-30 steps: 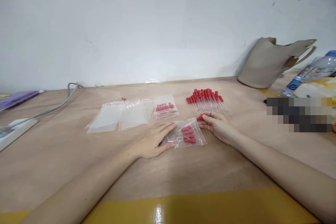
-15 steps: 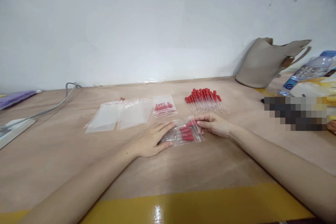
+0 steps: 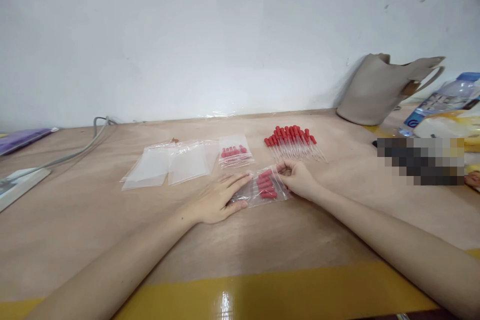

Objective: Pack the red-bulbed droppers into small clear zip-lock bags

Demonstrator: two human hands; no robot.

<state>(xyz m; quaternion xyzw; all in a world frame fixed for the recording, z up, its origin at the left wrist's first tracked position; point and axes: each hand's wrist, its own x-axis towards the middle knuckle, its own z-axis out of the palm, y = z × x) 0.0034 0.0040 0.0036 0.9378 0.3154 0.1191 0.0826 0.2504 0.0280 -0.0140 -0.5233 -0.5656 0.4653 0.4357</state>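
Note:
A clear zip bag (image 3: 248,196) lies flat on the table with several red-capped droppers (image 3: 267,186) inside, their red bulbs toward its open end on the right. My left hand (image 3: 215,200) rests spread over the bag's left end, thumb and fingers apart. At the opposite end, my right hand (image 3: 300,179) pinches the bag's edge near the upper corner. Behind it is a pile of loose droppers (image 3: 288,139) with red bulbs and clear stems. A stack of filled zip bags (image 3: 235,155) sits just beyond the bag in my hands.
Two groups of flat bags, a left stack (image 3: 147,167) and a right stack (image 3: 188,162), lie left of centre. A power strip (image 3: 26,185) with a grey cable (image 3: 80,152) is at far left. A beige bag (image 3: 369,92) and a water bottle (image 3: 442,102) stand back right.
The uppermost red dropper has gone fully into the bag beside the others. My right hand has moved from that dropper to the bag's edge. My left hand has stayed in place.

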